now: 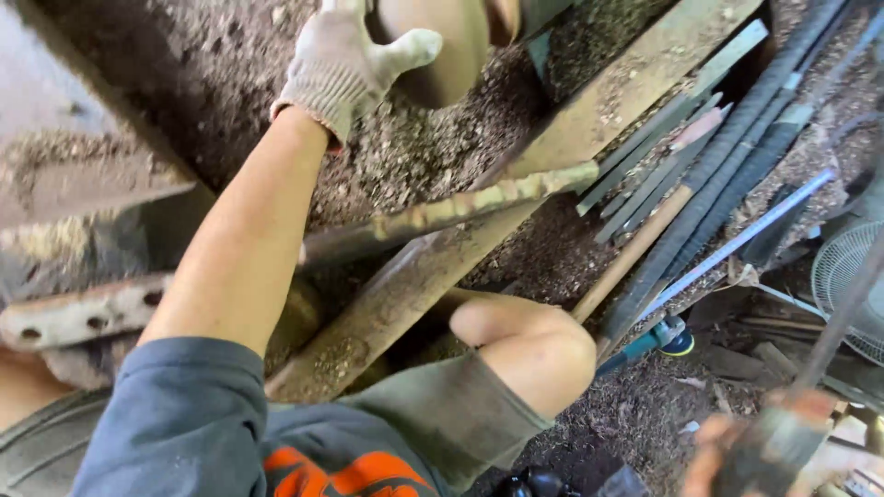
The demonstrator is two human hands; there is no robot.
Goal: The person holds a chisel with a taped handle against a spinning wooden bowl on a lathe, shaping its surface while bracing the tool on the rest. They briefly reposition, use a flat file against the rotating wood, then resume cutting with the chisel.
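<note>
My left hand (336, 69), in a dirty knitted work glove, reaches to the top of the view, where the frame edge cuts off its fingers. Its thumb is spread and lies against a tan rounded object (447, 55) on soil-covered ground. My bare left forearm runs down to a blue-grey sleeve. My right hand (737, 451) is a blur at the bottom right, in an orange-tinted glove. It is closed around a dark rod-like tool (843, 308) that slants up to the right. My bare knee (534, 345) is bent in the middle.
A long dirty wooden plank (433, 267) runs diagonally. A green-and-yellow stem or bar (479, 202) lies across it. Ribbed steel bars (727, 156), a wooden handle (635, 248) and flat strips are stacked at right. A rusty drilled metal plate (74, 317) is at left, a wire fan guard (852, 276) far right.
</note>
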